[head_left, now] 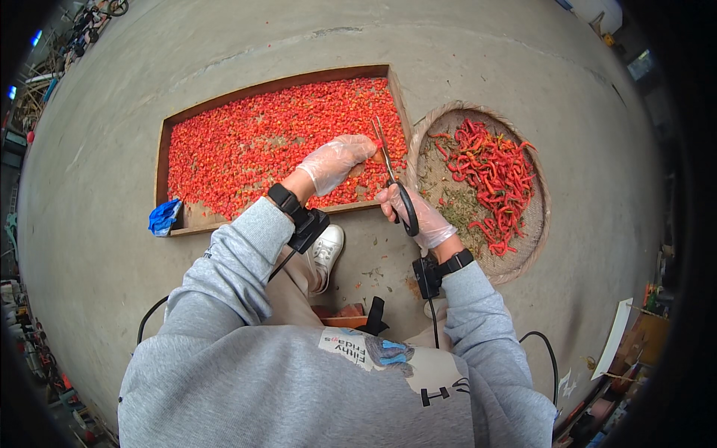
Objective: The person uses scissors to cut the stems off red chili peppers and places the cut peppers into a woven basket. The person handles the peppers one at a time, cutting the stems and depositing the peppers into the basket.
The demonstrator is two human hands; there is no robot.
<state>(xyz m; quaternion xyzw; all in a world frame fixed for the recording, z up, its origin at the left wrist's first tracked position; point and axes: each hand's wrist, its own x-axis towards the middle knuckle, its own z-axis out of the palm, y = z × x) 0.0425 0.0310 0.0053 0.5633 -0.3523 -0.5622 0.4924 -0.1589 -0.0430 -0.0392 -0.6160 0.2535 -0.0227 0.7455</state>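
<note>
My left hand (343, 159), in a clear plastic glove, pinches a red chili pepper (377, 144) at its fingertips, above the wooden tray. In my right hand (417, 215), also gloved, are black-handled scissors (390, 167). Their blades point away from me, slightly parted, right beside the pepper; whether they touch it I cannot tell. Cut red chili pieces (269, 129) are spread over most of the shallow wooden tray (395, 89). To the right, a round woven basket (540, 235) holds a heap of whole red chilies (496, 173) and loose green stems (459, 210).
A blue plastic wrapper (164, 217) hangs at the tray's near left corner. My white shoe (327, 246) stands close to the tray's front edge. Black cables (434, 327) run from the devices strapped to both wrists. Stem scraps (372, 273) lie on the concrete floor (235, 50). Clutter lines the far edges.
</note>
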